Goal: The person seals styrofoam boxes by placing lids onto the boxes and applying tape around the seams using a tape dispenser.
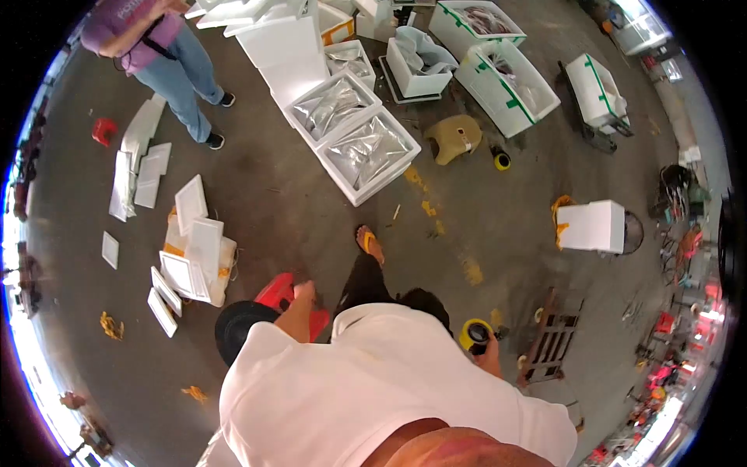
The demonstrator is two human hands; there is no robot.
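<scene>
My right hand (489, 359) is closed around a yellow-and-black roll (473, 336), which looks like tape, beside my right hip. My left hand (304, 291) hangs low on the left, over or against a red plastic piece (275, 291); its fingers are too small to make out. A black round disc (243, 331) lies beside the red piece, partly behind my arm. Ahead of my sandalled foot are two white foam boxes (356, 201) lined with silvery plastic. Another yellow-and-black roll (500, 159) rests on the floor near a tan stool-like block (453, 138).
Foam lids (204, 245) lie scattered at left. A person (175, 66) stands at the upper left. Green-taped foam boxes (510, 97) are at the upper right. To the right are a white box (591, 226) and a wooden slatted cart (551, 340).
</scene>
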